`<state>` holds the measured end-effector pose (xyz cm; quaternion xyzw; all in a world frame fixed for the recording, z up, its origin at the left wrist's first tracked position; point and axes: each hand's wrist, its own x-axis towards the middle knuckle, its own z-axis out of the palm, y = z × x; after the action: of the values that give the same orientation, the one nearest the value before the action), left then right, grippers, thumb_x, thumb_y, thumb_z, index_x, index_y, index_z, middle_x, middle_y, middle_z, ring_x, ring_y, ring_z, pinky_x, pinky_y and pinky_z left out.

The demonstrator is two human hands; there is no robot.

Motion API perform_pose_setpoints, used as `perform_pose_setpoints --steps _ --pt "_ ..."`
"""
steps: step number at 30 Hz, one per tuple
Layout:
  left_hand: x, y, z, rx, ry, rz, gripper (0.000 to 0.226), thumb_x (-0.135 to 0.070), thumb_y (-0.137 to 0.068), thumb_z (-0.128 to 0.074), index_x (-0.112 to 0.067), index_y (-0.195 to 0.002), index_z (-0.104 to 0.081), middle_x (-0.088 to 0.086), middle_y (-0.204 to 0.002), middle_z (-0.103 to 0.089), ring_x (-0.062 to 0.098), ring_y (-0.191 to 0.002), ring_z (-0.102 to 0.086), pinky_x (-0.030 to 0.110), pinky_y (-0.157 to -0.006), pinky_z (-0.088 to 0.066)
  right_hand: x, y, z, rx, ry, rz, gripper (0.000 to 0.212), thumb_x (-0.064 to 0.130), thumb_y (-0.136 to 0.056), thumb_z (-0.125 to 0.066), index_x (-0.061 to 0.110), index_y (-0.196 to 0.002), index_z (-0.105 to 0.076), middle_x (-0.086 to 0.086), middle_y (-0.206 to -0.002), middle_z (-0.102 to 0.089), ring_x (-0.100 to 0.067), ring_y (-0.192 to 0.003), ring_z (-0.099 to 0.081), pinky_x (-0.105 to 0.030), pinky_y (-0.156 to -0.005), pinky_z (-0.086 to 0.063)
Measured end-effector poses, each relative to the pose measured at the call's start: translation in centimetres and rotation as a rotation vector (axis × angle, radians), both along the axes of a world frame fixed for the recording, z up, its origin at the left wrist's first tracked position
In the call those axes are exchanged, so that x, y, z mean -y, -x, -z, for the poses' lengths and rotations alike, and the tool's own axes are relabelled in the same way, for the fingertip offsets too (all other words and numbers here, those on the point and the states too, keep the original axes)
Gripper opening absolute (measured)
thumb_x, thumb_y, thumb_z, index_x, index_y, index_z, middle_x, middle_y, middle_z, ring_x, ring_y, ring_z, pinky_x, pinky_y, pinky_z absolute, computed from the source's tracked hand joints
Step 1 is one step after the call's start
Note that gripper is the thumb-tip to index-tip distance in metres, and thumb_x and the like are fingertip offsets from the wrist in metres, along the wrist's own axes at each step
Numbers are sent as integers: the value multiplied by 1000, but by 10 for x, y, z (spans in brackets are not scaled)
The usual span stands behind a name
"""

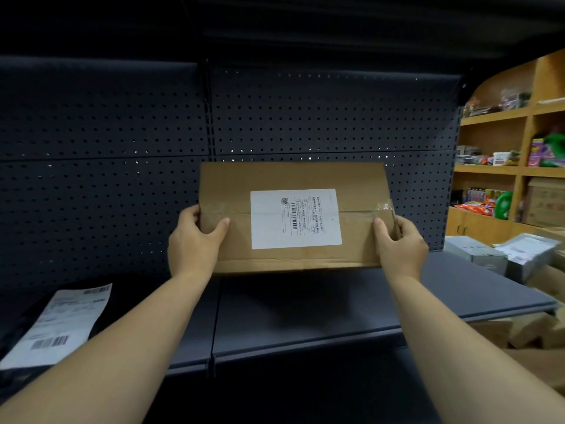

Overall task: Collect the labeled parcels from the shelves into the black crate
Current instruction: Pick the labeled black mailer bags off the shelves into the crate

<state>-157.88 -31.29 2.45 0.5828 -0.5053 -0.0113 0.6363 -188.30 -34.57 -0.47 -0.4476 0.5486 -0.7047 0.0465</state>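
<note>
Paper from a second label (58,324) is seen at far left on a dark parcel low on the shelf (305,319). The left hand (192,243) is clamped on the left end of the cardboard box (293,175), the right hand (400,243) on the right end, thumbs laid on its labeled face. The box is held just above the shelf, long axis left to right, equally near both hands. The fingers behind are hidden. The black crate is not seen.
</note>
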Motion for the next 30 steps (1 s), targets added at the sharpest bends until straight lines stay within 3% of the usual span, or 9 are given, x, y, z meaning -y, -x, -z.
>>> perform_pose_setpoints --steps 12,14,17,19,21,23,26,30 --pt "4 -3 1 14 8 -15 57 -46 -80 -67 -18 -127 -50 0 -118 -59 10 -90 -48 27 -70 -41 4 -1 -1 -31 -24 19 42 40 -87 -61 11 -118 -62 0 -101 -64 -14 -92 -54 -30 -80 -45" --pt "5 -4 -3 20 -20 -21 56 -46 -80 -68 -18 -125 -51 -1 -116 -60 11 -87 -49 27 -66 -41 5 0 -6 -62 -74 18 42 42 -87 -60 11 -115 -63 -1 -97 -65 -18 -91 -56 -30 -75 -45" --pt "10 -7 -17 21 -119 -20 55 -46 -79 -68 -17 -123 -53 -3 -106 -60 12 -80 -52 25 -59 -41 7 5 -25 -132 -170 33 35 45 -85 -58 16 -103 -66 1 -86 -63 -19 -81 -55 -25 -56 -36" --pt "13 -9 -28 32 -210 -12 44 -46 -78 -69 -18 -109 -57 -8 -87 -57 9 -67 -52 24 -53 -40 10 8 -39 -167 -255 36 41 48 -84 -59 16 -109 -66 -1 -95 -65 -21 -83 -55 -26 -60 -38" --pt "19 -10 -36 33 -302 -4 33 -45 -77 -71 -17 -80 -55 -6 -69 -55 13 -62 -54 26 -54 -46 14 10 -51 -193 -356 39 46 50 -82 -60 15 -111 -67 -5 -99 -67 -23 -81 -57 -29 -62 -41" --pt "23 -11 -41 30 -378 -4 42 -43 -77 -73 -18 -60 -44 1 -59 -53 18 -55 -54 29 -57 -48 18 12 -58 -213 -435 35 42 48 -81 -62 11 -99 -69 -7 -84 -65 -22 -65 -54 -27 -52 -39" --pt "28 -13 -48 49 -487 -21 41 -43 -75 -75 -12 -62 -50 8 -60 -55 21 -55 -53 28 -52 -44 25 12 -62 -243 -514 22 40 45 -81 -64 6 -79 -65 -7 -66 -55 -22 -53 -46 -24 -45 -31" --pt "35 -15 -52 84 -571 -27 45 -42 -74 -75 -11 -58 -47 8 -57 -51 21 -52 -50 27 -50 -42 33 10 -64 -262 -585 28 48 44 -82 -65 10 -58 -42 -4 -53 -41 -19 -46 -38 -23 -43 -24"
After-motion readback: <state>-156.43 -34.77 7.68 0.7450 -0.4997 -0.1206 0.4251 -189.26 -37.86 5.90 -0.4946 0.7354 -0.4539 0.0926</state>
